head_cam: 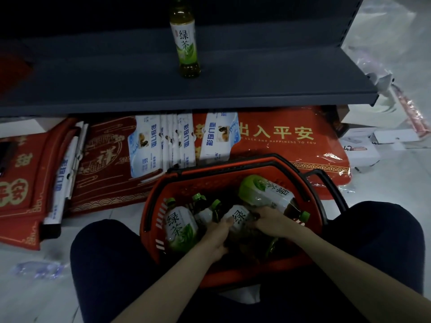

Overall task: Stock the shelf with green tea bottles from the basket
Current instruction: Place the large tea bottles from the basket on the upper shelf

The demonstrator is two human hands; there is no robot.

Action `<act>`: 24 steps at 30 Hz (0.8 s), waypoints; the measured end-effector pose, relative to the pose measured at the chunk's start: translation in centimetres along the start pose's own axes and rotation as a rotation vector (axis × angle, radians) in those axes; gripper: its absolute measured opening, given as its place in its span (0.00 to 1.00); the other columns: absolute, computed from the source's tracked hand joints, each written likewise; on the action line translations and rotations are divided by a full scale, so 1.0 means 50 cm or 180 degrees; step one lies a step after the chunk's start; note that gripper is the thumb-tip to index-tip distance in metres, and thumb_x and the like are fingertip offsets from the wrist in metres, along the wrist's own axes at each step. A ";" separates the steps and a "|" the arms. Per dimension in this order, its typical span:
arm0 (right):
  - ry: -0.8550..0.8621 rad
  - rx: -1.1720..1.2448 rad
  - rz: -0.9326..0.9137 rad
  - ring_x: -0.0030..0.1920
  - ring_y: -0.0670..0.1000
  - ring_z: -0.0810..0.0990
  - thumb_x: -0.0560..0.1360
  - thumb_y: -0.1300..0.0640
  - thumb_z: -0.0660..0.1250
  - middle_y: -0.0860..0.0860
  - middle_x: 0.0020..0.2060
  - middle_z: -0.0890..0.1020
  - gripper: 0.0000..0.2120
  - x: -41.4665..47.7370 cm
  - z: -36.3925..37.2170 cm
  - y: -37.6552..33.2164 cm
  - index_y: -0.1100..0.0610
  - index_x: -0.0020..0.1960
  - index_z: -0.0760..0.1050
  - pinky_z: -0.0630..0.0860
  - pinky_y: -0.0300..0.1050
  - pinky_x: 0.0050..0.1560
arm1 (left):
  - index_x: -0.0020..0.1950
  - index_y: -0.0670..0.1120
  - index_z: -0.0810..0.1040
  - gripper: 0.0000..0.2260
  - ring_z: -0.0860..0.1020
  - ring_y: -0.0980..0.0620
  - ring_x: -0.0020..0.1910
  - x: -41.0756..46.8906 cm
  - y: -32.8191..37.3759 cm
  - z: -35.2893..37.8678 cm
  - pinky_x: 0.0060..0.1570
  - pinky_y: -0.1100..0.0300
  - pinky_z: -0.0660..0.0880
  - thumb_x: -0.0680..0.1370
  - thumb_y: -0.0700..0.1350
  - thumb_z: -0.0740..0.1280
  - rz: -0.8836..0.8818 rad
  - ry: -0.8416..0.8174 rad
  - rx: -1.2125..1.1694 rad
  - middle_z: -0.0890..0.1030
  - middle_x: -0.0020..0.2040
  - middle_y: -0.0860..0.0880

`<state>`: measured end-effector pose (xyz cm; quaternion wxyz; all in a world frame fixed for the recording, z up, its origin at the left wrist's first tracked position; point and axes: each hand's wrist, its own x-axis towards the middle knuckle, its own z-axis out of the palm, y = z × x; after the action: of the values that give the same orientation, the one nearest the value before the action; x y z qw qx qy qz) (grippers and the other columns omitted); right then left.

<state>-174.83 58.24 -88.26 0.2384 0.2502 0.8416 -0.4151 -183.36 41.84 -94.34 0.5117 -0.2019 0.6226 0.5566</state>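
The left hand (218,231) and the right hand (271,223) are both down inside the red plastic shopping basket (205,180). Between them lies a small clear green tea bottle with a white label (238,216). The left hand holds it from the left, with the thumb on the label. The right hand holds it from the right, with curled fingers over its dark end. So both hands are wrapped on this one bottle, in the middle of the basket. At the left side of the basket lies a fatter green tea bottle with a green cap (180,229). Next to it, closer to the middle, two smaller capped bottles (205,212) poke up. Along the far right side of the basket lies a big green tea bottle on its side (268,194), just beyond the right hand. The person's dark trouser knees (109,252) sit on both sides of the basket. Past the basket, red door mats with gold writing (279,136) lie on the floor. Above them is a dark grey metal shelf (256,78). One tall green tea bottle (185,43) stands upright on it, well apart from the basket.
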 end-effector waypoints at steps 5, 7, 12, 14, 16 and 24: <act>0.0139 -0.0077 -0.0058 0.53 0.50 0.83 0.79 0.59 0.65 0.51 0.53 0.84 0.15 0.000 0.004 0.006 0.54 0.65 0.79 0.78 0.38 0.48 | 0.82 0.49 0.63 0.43 0.83 0.35 0.59 0.035 -0.010 -0.008 0.50 0.35 0.83 0.70 0.50 0.77 0.0075 0.0065 -0.0202 0.79 0.68 0.37; 0.0210 -0.0077 -0.0108 0.51 0.49 0.83 0.79 0.58 0.65 0.50 0.50 0.84 0.10 -0.003 0.006 0.004 0.54 0.59 0.81 0.77 0.36 0.46 | 0.82 0.50 0.62 0.44 0.82 0.36 0.61 0.042 -0.006 -0.012 0.52 0.35 0.82 0.69 0.52 0.76 0.0199 0.0054 -0.0204 0.77 0.70 0.38; 0.0479 -0.0210 -0.0192 0.41 0.49 0.83 0.78 0.59 0.66 0.52 0.40 0.85 0.07 -0.003 -0.011 -0.023 0.59 0.44 0.80 0.81 0.44 0.39 | 0.81 0.54 0.61 0.43 0.78 0.40 0.67 -0.042 0.054 -0.009 0.58 0.40 0.81 0.70 0.63 0.72 0.0628 0.0274 0.0499 0.73 0.74 0.44; 0.0503 -0.0140 -0.0206 0.40 0.52 0.84 0.77 0.61 0.66 0.55 0.39 0.85 0.07 -0.008 -0.028 -0.042 0.59 0.42 0.80 0.81 0.49 0.40 | 0.81 0.53 0.61 0.45 0.77 0.41 0.67 -0.077 0.085 -0.010 0.59 0.42 0.81 0.69 0.68 0.70 0.0780 0.0397 0.0830 0.73 0.74 0.45; 0.0604 -0.0062 -0.0271 0.42 0.54 0.85 0.76 0.59 0.66 0.56 0.40 0.86 0.07 -0.013 -0.045 -0.063 0.60 0.43 0.82 0.84 0.55 0.44 | 0.80 0.52 0.63 0.45 0.77 0.41 0.68 -0.107 0.117 -0.011 0.60 0.42 0.81 0.68 0.70 0.69 0.1025 0.0458 0.1106 0.74 0.73 0.46; 0.1334 0.0426 -0.0691 0.39 0.45 0.84 0.77 0.48 0.69 0.47 0.38 0.86 0.09 -0.072 -0.119 -0.176 0.52 0.46 0.83 0.80 0.47 0.41 | 0.66 0.57 0.79 0.30 0.81 0.51 0.60 -0.229 0.257 0.000 0.65 0.47 0.78 0.72 0.73 0.64 0.2286 0.0740 0.1866 0.84 0.58 0.56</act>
<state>-178.71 57.64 -77.74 -0.0045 0.2542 0.8653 -0.4321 -189.40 42.02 -78.24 0.2493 0.1180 0.8368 0.4729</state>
